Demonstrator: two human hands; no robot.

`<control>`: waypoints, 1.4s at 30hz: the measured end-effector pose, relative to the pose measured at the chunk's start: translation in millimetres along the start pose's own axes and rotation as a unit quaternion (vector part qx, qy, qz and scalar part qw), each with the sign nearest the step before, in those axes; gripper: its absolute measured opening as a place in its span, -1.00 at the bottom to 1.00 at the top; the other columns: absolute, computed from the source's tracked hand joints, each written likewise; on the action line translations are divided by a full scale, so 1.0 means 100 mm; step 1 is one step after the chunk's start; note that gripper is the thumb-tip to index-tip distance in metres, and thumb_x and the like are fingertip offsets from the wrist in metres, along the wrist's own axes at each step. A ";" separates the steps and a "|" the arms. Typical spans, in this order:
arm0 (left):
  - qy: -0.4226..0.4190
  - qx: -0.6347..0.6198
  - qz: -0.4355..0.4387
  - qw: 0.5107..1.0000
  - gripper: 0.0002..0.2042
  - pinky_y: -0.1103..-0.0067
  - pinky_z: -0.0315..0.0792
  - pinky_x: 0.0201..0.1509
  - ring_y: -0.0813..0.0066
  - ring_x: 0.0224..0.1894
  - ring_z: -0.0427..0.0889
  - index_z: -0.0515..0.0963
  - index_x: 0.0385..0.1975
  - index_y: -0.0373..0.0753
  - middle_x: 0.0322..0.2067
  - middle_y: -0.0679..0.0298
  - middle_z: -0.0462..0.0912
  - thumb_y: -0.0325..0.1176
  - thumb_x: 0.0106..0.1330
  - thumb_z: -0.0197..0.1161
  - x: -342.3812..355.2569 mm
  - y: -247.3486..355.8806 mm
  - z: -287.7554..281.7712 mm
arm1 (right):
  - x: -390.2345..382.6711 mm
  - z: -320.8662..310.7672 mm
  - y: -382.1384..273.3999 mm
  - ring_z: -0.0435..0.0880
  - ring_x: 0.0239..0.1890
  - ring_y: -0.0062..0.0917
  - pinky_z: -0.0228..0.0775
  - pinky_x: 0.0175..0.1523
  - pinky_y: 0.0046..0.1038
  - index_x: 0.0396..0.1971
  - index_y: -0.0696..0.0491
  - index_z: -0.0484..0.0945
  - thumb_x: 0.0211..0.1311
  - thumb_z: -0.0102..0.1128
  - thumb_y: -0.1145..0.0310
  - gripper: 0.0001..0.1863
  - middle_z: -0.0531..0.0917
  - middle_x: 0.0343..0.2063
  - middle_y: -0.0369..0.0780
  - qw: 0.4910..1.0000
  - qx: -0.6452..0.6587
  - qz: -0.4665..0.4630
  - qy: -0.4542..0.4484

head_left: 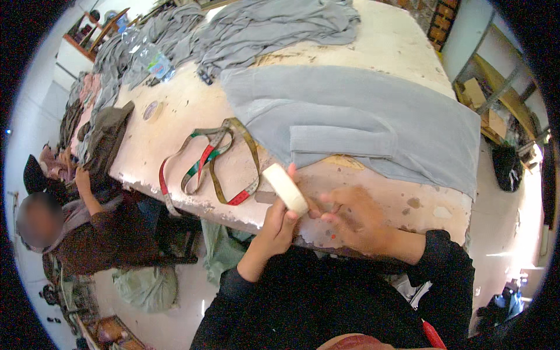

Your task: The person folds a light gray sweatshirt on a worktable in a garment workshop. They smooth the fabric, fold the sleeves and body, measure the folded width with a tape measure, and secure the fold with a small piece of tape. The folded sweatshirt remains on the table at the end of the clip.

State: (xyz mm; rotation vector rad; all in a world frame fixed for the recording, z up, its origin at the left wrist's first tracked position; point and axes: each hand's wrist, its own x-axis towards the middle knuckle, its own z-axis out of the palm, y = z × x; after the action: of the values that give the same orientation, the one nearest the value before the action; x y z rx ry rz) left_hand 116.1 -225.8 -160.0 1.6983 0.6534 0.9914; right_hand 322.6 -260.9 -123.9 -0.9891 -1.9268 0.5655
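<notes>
My left hand (277, 228) is closed around a roll of cream masking tape (284, 188), held tilted over the table's near edge. Just right of it is my right hand (361, 224), smeared by motion, its fingertips close to the roll; whether they pinch the tape's end I cannot tell. Beyond both hands, a light blue-grey garment (350, 105) lies spread on the table, with a folded sleeve-like strip (341, 142) on top. To the left of the roll, a loosely looped measuring tape (217, 154) in several colours hangs partly over the edge.
The worn, stained table (402, 29) also carries heaped grey cloth (280, 23), a plastic bottle (149, 56), a small round roll (153, 111) and dark garments (108, 137). At the left a co-worker (93, 233) handles cloth. Below stand green bags (146, 287); shelves (496, 99) line the right.
</notes>
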 end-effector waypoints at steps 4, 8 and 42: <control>-0.048 -0.076 -0.017 0.996 -0.10 0.56 0.38 -0.03 0.50 -0.29 0.52 -0.29 0.42 -0.45 -0.34 0.25 0.56 0.25 0.43 -0.20 0.08 -0.07 0.03 | 0.04 -0.11 0.03 0.61 -0.20 -0.39 0.34 -0.09 -0.38 0.03 0.08 0.53 0.21 0.25 0.48 -0.64 0.65 -0.10 -0.19 0.999 -0.042 0.016 -0.012; -0.037 -0.072 -0.038 0.996 -0.21 0.55 0.39 -0.08 0.51 -0.34 0.51 0.10 0.33 -0.42 -0.34 0.26 0.54 0.26 0.43 -0.20 0.04 -0.06 0.04 | 0.14 -0.06 0.04 0.61 -0.21 -0.42 0.32 -0.11 -0.39 0.09 0.08 0.52 0.18 0.27 0.47 -0.57 0.65 -0.10 -0.19 0.999 -0.040 -0.030 -0.001; -0.105 0.151 -0.091 0.979 -0.38 0.32 0.43 -0.26 0.19 -0.41 0.55 0.47 0.15 -0.28 -0.40 0.28 0.56 -0.19 0.01 0.27 -0.42 -0.18 -0.11 | 0.08 0.25 0.08 0.64 -0.13 -0.41 0.47 -0.07 -0.37 -0.21 0.04 0.61 0.05 0.25 0.36 -0.75 0.63 -0.15 -0.16 0.992 0.030 -0.117 0.033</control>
State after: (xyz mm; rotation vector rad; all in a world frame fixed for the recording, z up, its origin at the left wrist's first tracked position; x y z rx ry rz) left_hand 85.7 -247.9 -187.9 1.9344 0.8337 0.5952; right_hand 302.5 -250.2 -138.3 -0.7229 -1.9211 0.4475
